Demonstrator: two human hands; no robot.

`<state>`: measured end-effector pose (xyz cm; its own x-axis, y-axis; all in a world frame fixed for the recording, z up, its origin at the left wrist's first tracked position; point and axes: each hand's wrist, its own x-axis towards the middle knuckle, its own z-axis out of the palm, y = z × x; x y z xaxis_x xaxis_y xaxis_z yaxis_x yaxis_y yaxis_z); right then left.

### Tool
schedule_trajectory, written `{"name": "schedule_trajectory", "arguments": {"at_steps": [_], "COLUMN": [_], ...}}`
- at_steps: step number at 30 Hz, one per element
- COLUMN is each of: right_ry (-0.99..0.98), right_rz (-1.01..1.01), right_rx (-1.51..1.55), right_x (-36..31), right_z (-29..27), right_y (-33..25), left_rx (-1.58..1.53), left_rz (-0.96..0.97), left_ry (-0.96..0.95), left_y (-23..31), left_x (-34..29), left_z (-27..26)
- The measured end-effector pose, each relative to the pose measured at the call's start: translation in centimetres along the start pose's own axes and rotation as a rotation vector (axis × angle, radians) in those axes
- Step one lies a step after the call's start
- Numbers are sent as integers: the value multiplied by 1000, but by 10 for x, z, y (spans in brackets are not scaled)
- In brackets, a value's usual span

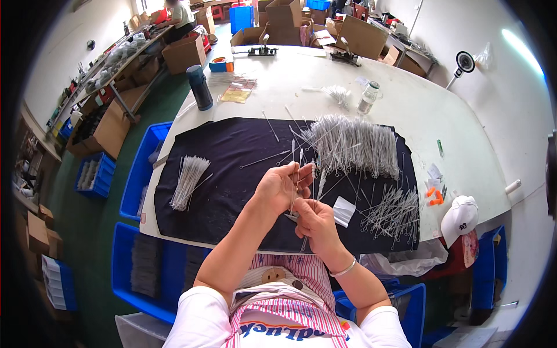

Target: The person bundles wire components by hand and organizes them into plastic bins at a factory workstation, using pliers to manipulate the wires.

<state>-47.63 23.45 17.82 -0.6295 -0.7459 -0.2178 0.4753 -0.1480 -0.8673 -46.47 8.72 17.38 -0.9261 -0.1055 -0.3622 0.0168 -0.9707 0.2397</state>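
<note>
White bundled brushes [191, 181] are lying left; over the dark cloth [232, 145] the left hand [283, 187] is holding wire brushes [301, 154], the right hand [317, 224] is pinching lower; they're looking light, springy, probably gripping best below their tips

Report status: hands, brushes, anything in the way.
Left hand, right hand: pinching thin brushes. Brush pile ahead on dark cloth. White slip nearby, not blocking.

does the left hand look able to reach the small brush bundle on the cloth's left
Probably yes: just dark cloth seems to lie between the left hand and the brush bundle, though it holds thin brushes.
</note>
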Motion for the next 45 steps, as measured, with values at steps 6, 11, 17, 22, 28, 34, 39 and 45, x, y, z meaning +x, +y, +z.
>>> {"name": "schedule_trajectory", "arguments": {"at_steps": [6, 11, 17, 22, 28, 34, 39, 45], "right_ry": [41, 219, 269, 268, 37, -56, -143, -231], "right_rz": [66, -120, -194, -215, -166, -220, -206, -107], "right_rx": [111, 50, 96, 86, -186, -339, -327, -335], "right_x": [6, 12, 17, 16, 17, 16, 13, -12], "right_z": [5, 9, 15, 17, 4, 5, 4, 4], "right_y": [0, 9, 11, 8, 18, 24, 21, 15], "left_rx": [274, 122, 77, 62, 136, 315, 261, -13], "left_rz": [152, 338, 388, 327, 194, 436, 214, -173], "left_ry": [54, 100, 58, -99, 237, 299, 322, 98], "left_y": [-6, -4, 2, 9, -7, -7, 9, 15], "left_x": [-11, -27, -32, -29, -30, -12, -9, -7], "left_z": [0, 9, 3, -8, -8, -25, -34, -34]}}
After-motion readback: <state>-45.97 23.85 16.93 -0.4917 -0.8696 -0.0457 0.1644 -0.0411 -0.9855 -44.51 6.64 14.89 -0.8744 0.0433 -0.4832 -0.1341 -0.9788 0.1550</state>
